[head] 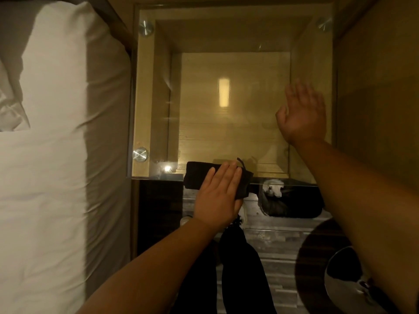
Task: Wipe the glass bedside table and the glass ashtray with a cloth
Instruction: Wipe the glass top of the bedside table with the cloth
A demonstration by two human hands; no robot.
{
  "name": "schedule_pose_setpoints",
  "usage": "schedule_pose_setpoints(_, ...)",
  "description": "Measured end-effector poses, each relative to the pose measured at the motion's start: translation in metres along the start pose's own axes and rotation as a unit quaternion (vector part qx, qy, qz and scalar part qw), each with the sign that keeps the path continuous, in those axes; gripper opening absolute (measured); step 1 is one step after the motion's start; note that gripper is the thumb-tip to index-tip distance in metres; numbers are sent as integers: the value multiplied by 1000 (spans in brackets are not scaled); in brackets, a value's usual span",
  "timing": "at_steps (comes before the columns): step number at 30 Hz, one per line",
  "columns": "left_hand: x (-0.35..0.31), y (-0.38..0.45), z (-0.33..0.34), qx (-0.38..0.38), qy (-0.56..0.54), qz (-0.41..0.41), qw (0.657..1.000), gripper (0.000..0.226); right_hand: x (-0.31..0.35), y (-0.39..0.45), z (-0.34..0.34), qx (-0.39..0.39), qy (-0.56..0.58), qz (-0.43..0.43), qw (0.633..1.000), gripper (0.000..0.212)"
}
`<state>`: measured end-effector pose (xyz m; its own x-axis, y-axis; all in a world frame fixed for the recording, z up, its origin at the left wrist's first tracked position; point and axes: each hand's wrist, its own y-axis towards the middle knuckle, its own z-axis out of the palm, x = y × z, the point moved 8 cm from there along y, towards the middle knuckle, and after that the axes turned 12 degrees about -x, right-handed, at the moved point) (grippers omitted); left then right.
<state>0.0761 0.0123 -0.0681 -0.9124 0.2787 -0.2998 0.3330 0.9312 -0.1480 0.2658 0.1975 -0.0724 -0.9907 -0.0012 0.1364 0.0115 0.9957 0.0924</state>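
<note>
The glass bedside table (231, 123) fills the middle of the view, its clear top held by round metal studs over a wooden box frame. A folded black cloth (199, 175) lies on the table's near edge. My left hand (218, 196) presses flat on the cloth, fingers together and stretched out. My right hand (301, 114) rests flat on the glass near the right edge, fingers spread, holding nothing. No ashtray shows on the table top.
A bed with white pillow and sheet (56, 155) runs along the left. A wooden wall panel (381, 87) stands to the right. Below are a bin with a black liner (292, 202), a round dark table (317, 257) and my dark trouser legs.
</note>
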Motion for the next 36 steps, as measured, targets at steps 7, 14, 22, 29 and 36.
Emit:
schedule_pose_setpoints(7, -3, -4, -6, 0, -17, 16, 1000, 64, -1, 0, 0, -11, 5, -5, 1000, 60)
schedule_pose_setpoints(14, 0, 1, -47, 28, -230, -95, 968, 39, 0, 1, -1, -9, 14, -11, 1000, 60)
schedule_pose_setpoints(22, 14, 30, -50, 120, -686, -539, 474, 35, -19, -1, -4, 63, 4, -77, 995, 58)
schedule_pose_setpoints(29, 61, 217, -135, -129, -618, -414, 655, 18, -21, -2, -6, 56, -12, -72, 996, 56)
schedule_pose_setpoints(36, 38, 402, -117, -147, 2, 6, 989, 51, -23, -1, 0, 37, -9, -73, 997, 57)
